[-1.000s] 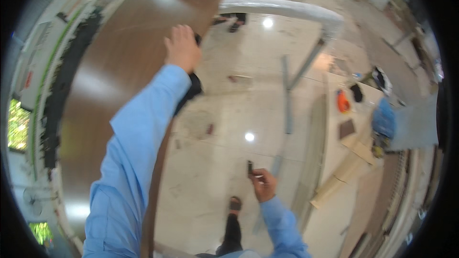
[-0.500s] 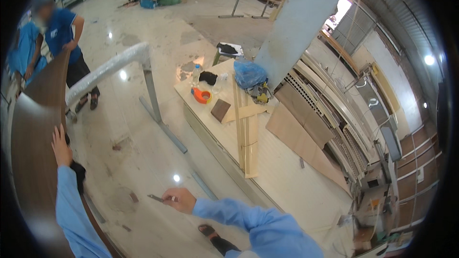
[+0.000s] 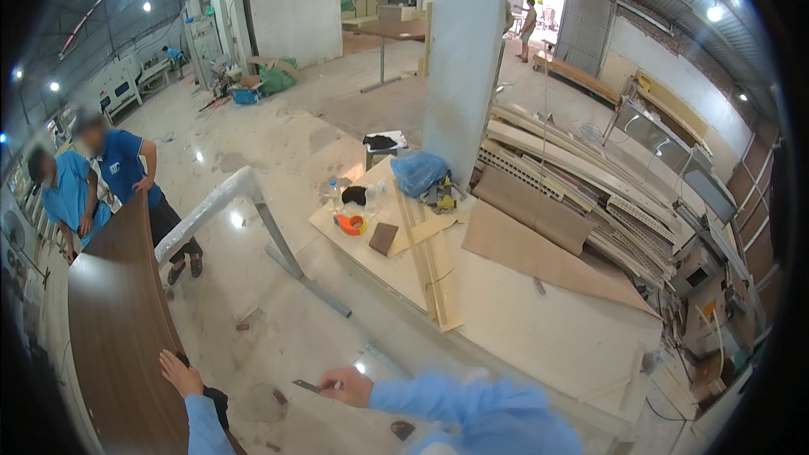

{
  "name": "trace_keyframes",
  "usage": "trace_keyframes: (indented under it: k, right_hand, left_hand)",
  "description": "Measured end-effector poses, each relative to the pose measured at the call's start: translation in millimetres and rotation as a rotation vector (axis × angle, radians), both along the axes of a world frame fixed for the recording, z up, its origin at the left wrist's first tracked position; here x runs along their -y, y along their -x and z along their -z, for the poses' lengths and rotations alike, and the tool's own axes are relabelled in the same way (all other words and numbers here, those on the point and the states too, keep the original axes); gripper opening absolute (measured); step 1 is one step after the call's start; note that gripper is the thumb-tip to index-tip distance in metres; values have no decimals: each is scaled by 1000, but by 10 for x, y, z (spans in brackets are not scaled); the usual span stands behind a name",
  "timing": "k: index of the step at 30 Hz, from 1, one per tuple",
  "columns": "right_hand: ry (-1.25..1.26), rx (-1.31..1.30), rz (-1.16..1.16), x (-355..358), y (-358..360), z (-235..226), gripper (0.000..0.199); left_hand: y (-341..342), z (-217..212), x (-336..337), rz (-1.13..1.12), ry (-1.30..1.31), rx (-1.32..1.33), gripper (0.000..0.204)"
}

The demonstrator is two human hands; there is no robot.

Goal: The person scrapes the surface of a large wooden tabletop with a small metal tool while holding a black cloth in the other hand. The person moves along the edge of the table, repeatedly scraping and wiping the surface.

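Head: right grip [image 3: 347,387] pinching one apparent knife [image 3: 305,385], left grip [image 3: 182,374] spread on one panel [image 3: 120,312].

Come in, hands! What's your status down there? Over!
Left grip spread on brown board. Right grip pinching thin tool, away from board. White-wrapped bar beside board's right edge.

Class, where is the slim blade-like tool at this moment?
In the head view, the slim blade-like tool is low and left of centre, held in the right hand, to the right of the brown panel.
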State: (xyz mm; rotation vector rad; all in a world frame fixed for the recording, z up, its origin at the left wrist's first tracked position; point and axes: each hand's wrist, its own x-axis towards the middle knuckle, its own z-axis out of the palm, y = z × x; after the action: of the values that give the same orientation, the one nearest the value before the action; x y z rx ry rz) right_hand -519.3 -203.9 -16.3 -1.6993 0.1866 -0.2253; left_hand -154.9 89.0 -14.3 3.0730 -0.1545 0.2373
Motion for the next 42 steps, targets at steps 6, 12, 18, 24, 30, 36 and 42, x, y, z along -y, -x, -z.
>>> trace_keyframes:
  k: [6, 12, 18, 24, 30, 36, 42]
  right_hand:
    - [15, -98, 283, -361, 552, 394, 21]
    - [98, -105, 435, -239, 562, 711, 21]
    - [268, -54, 411, -82, 570, 872, 17]
    - [213, -31, 420, 124, 523, 985, 15]
    - [368, -93, 340, 396, 365, 1119, 17]
    - [232, -171, 332, 435, 326, 986, 17]
    - [244, -159, 346, 266, 314, 779, 19]
  left_hand:
    - [933, -91, -190, -10, 3, -46, 92]
    - [2319, -186, -526, 62, 56, -66, 91]
    - [4164, -217, -1055, 124, 69, 45, 93]
    - [6009, -538, -1413, -5, 183, -69, 89]
    - [7233, -764, -1687, -118, 176, -107, 87]
    - [8685, -541, -2140, -211, 271, -162, 74]
    - [9142, -1082, -2815, -774, 643, 347, 71]
